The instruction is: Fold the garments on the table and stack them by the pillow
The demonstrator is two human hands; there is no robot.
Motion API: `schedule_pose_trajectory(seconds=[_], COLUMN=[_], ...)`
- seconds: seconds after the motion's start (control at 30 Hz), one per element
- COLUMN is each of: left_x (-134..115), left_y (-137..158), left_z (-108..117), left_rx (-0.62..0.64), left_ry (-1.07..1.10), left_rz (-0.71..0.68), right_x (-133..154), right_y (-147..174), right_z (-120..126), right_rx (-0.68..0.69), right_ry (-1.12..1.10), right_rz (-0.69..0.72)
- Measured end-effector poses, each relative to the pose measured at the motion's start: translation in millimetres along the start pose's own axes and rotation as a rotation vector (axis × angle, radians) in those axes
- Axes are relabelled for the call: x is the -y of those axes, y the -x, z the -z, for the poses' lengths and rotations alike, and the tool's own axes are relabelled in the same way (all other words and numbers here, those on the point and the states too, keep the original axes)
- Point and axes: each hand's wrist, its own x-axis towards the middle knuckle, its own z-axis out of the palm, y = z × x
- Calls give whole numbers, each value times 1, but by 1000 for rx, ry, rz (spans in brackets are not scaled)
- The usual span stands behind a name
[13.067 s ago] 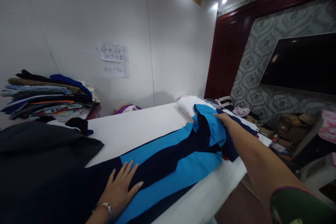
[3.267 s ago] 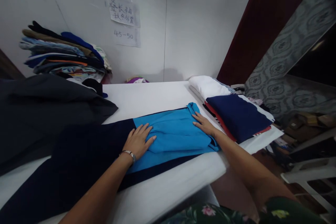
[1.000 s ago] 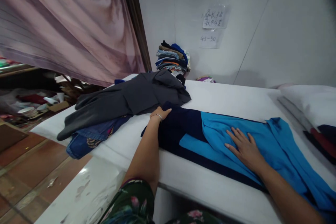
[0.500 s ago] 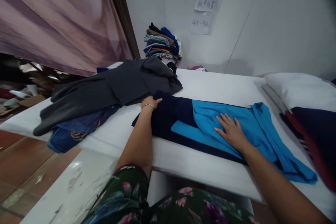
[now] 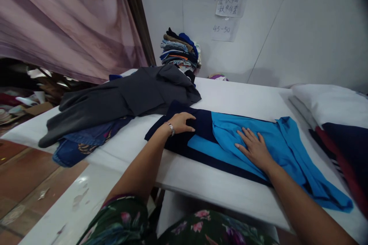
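Observation:
A navy and bright blue garment (image 5: 276,153) lies folded lengthwise across the white-covered table (image 5: 238,93). Over its navy part, at the left, is my left hand (image 5: 181,123), fingers apart and slightly curved, with a bracelet at the wrist. Whether those fingertips press on the cloth I cannot tell. My right hand (image 5: 254,148) rests flat on the bright blue part, its fingers spread. One blue sleeve trails toward the table's front right edge.
A dark grey garment (image 5: 129,95) lies over blue denim (image 5: 83,143) on the left. Stacked folded clothes (image 5: 179,49) stand at the back against the wall. On the right are a white bundle (image 5: 330,101) and dark red and navy cloth (image 5: 345,149).
My left hand has moved rightward from the garment's left upper edge onto its navy part, and its fingers have let go. My right hand stays on the blue cloth.

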Motion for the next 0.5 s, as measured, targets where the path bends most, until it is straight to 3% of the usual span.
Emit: schedule_pose_trajectory(seconds=[0.1, 0.23, 0.5], left_x=[13, 17, 11], left_y=[13, 17, 15], left_z=[-11, -22, -17], left_rx=[9, -111, -187], left_ry=[-98, -177, -254], left_rz=[-29, 5, 119], right_x=[0, 0, -1], right_y=[0, 0, 0], right_z=[-1, 0, -3], right_rx=[5, 21, -3], right_ry=[-13, -27, -34], right_rz=[-3, 5, 14])
